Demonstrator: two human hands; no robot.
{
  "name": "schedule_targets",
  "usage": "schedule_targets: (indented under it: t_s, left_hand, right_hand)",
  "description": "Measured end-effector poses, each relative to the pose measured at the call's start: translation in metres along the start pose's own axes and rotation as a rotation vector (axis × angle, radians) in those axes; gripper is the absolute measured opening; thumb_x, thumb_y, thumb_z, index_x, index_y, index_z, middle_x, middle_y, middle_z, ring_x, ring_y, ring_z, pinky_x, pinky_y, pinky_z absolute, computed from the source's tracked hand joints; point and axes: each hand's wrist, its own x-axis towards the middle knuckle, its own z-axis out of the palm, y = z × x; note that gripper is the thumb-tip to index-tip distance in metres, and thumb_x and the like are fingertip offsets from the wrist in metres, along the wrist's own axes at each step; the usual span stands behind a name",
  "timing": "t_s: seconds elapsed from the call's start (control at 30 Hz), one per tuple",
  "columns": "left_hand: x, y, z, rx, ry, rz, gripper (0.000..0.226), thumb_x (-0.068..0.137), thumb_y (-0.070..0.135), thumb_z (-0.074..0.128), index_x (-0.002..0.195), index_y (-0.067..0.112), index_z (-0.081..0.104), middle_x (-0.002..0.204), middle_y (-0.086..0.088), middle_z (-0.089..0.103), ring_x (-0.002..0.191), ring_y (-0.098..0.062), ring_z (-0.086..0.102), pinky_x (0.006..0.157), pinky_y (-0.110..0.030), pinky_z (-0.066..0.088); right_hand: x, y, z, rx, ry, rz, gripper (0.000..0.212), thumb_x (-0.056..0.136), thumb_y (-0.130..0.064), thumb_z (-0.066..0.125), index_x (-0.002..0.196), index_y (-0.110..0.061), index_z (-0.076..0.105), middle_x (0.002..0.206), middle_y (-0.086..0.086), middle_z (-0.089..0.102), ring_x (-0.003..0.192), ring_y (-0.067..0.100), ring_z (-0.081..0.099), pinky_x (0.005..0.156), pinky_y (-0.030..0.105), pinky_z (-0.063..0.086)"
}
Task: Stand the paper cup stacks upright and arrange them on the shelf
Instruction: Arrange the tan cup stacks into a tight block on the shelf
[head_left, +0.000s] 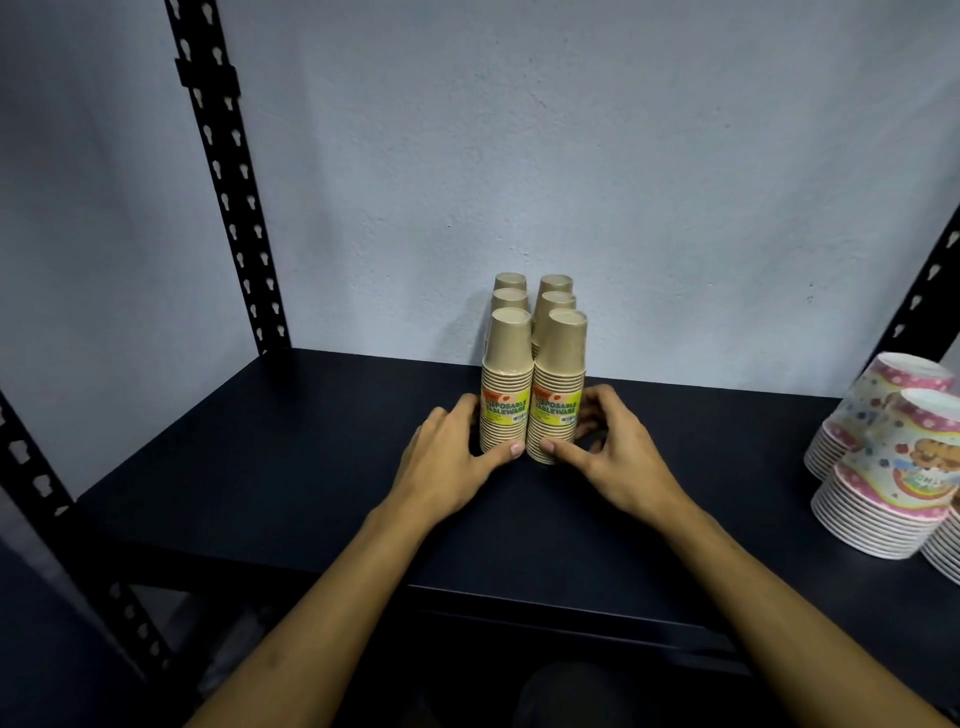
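Several brown paper cup stacks stand upright, rims down, in two rows on the dark shelf (260, 467) near the wall. The front left stack (508, 364) and front right stack (560, 364) each carry a yellow label. My left hand (447, 462) cups the base of the front left stack, thumb across its front. On the other side, my right hand (608, 457) wraps the base of the front right stack, thumb on its front. The rear stacks (556, 291) are mostly hidden behind the front pair.
Colourful printed cup stacks (883, 467) stand at the right end of the shelf, partly cut off by the frame edge. Black perforated uprights rise at the back left (228, 176) and the right (924, 296). A pale wall backs the shelf.
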Motion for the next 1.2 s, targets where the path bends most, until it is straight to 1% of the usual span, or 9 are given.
schedule_targets:
  t_s: [0.53, 0.73, 0.83, 0.9, 0.97, 1.03, 1.1, 1.13, 1.2]
  left_hand:
    - [-0.001, 0.0, -0.001, -0.029, -0.006, 0.001, 0.072, 0.079, 0.064, 0.072, 0.138, 0.032, 0.048, 0.125, -0.002, 0.058, 0.119, -0.018, 0.057, 0.099, -0.043, 0.053]
    - [0.001, -0.004, 0.001, -0.079, -0.011, 0.025, 0.074, 0.072, 0.072, 0.071, 0.134, 0.037, 0.048, 0.124, 0.003, 0.061, 0.119, -0.015, 0.057, 0.095, -0.039, 0.054]
    - [-0.002, -0.001, -0.006, -0.204, -0.012, 0.002, 0.088, 0.064, 0.074, 0.074, 0.136, 0.032, 0.047, 0.129, 0.008, 0.059, 0.119, -0.011, 0.055, 0.094, -0.032, 0.051]
    - [-0.003, 0.001, -0.015, -0.353, -0.036, -0.049, 0.096, 0.057, 0.076, 0.07, 0.137, 0.029, 0.046, 0.133, 0.007, 0.056, 0.12, -0.012, 0.054, 0.099, -0.036, 0.049]
    - [0.001, 0.0, -0.023, -0.556, -0.047, -0.094, 0.095, 0.056, 0.076, 0.064, 0.137, 0.03, 0.047, 0.136, 0.004, 0.054, 0.125, -0.014, 0.053, 0.106, -0.042, 0.045]
    - [0.007, 0.004, -0.03, -0.803, -0.03, -0.154, 0.096, 0.058, 0.078, 0.058, 0.139, 0.028, 0.048, 0.144, 0.002, 0.051, 0.131, -0.016, 0.049, 0.111, -0.042, 0.041]
    - [0.018, 0.013, -0.032, -1.006, -0.014, -0.192, 0.097, 0.069, 0.079, 0.053, 0.15, 0.026, 0.042, 0.156, 0.0, 0.042, 0.14, -0.018, 0.042, 0.116, -0.042, 0.034]
    - [0.025, 0.02, -0.031, -1.054, 0.002, -0.196, 0.092, 0.08, 0.077, 0.048, 0.155, 0.025, 0.036, 0.161, 0.0, 0.036, 0.146, -0.018, 0.036, 0.12, -0.043, 0.029]
    - [0.039, 0.033, -0.031, -1.093, 0.04, -0.196, 0.078, 0.094, 0.071, 0.038, 0.158, 0.028, 0.029, 0.165, 0.002, 0.027, 0.151, -0.017, 0.027, 0.123, -0.043, 0.02]
  right_hand:
    - [-0.001, -0.004, -0.001, -0.01, -0.021, 0.02, 0.053, 0.08, -0.034, 0.082, 0.122, -0.027, 0.05, 0.109, -0.013, 0.064, 0.097, 0.004, 0.063, 0.073, 0.016, 0.048]
    - [0.0, -0.001, 0.0, 0.006, -0.007, 0.02, 0.053, 0.078, -0.037, 0.084, 0.119, -0.026, 0.052, 0.108, -0.011, 0.066, 0.096, 0.005, 0.064, 0.076, 0.019, 0.051]
    - [0.0, -0.007, -0.004, 0.175, 0.069, 0.097, 0.048, 0.08, -0.043, 0.08, 0.116, -0.021, 0.056, 0.104, -0.002, 0.07, 0.093, 0.012, 0.068, 0.078, 0.03, 0.058]
    - [0.003, -0.009, -0.013, 0.36, 0.203, 0.166, 0.033, 0.09, -0.041, 0.07, 0.109, -0.016, 0.06, 0.106, 0.01, 0.071, 0.094, 0.019, 0.069, 0.074, 0.036, 0.056]
    - [0.012, -0.007, -0.023, 0.539, 0.321, 0.257, 0.034, 0.09, -0.045, 0.061, 0.106, -0.015, 0.063, 0.109, 0.013, 0.072, 0.098, 0.025, 0.069, 0.074, 0.037, 0.052]
    - [0.024, -0.006, -0.026, 0.599, 0.321, 0.327, 0.044, 0.093, -0.051, 0.052, 0.116, -0.016, 0.063, 0.117, 0.009, 0.07, 0.107, 0.024, 0.066, 0.084, 0.038, 0.05]
    - [0.036, -0.011, -0.023, 0.585, 0.266, 0.336, 0.052, 0.1, -0.053, 0.042, 0.133, -0.016, 0.057, 0.133, 0.005, 0.063, 0.121, 0.021, 0.058, 0.103, 0.042, 0.046]
    - [0.044, -0.015, -0.019, 0.588, 0.236, 0.333, 0.058, 0.101, -0.055, 0.038, 0.142, -0.016, 0.051, 0.141, 0.003, 0.058, 0.13, 0.02, 0.053, 0.111, 0.043, 0.04]
    - [0.058, -0.026, -0.011, 0.611, 0.178, 0.324, 0.071, 0.098, -0.065, 0.033, 0.152, -0.019, 0.041, 0.152, 0.001, 0.047, 0.142, 0.019, 0.042, 0.121, 0.047, 0.028]
